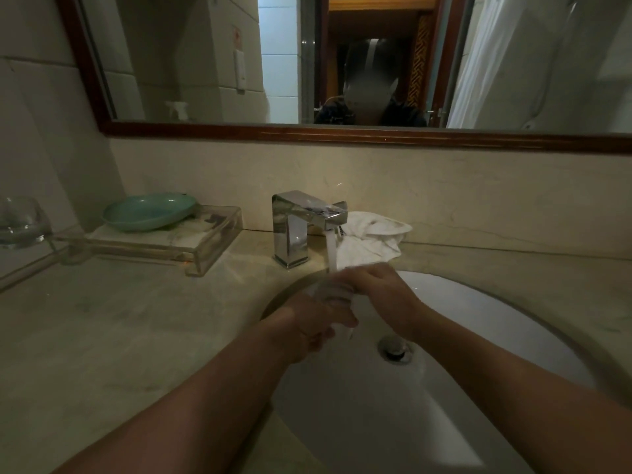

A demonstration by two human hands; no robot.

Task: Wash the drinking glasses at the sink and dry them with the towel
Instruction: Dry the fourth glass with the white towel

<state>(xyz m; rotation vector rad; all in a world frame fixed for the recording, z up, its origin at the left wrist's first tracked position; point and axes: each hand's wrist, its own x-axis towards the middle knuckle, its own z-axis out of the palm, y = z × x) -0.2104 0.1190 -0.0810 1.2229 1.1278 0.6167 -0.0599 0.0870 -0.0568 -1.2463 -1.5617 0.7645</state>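
A clear drinking glass [333, 295] is held over the white sink [496, 323], under the water running from the chrome faucet [301, 220]. My left hand [316, 325] grips its lower end. My right hand [379, 290] grips its upper end, fingers curled over the rim. The glass is blurred by water and motion. A white towel [371, 239] lies crumpled on the counter behind the sink, right of the faucet. A second clear glass [18, 222] stands at the far left edge.
A clear acrylic tray [212, 248] with a teal dish [148, 212] sits on the marble counter [136, 319] left of the faucet. The drain plug [396, 348] is in the basin. A wood-framed mirror [342, 135] hangs above.
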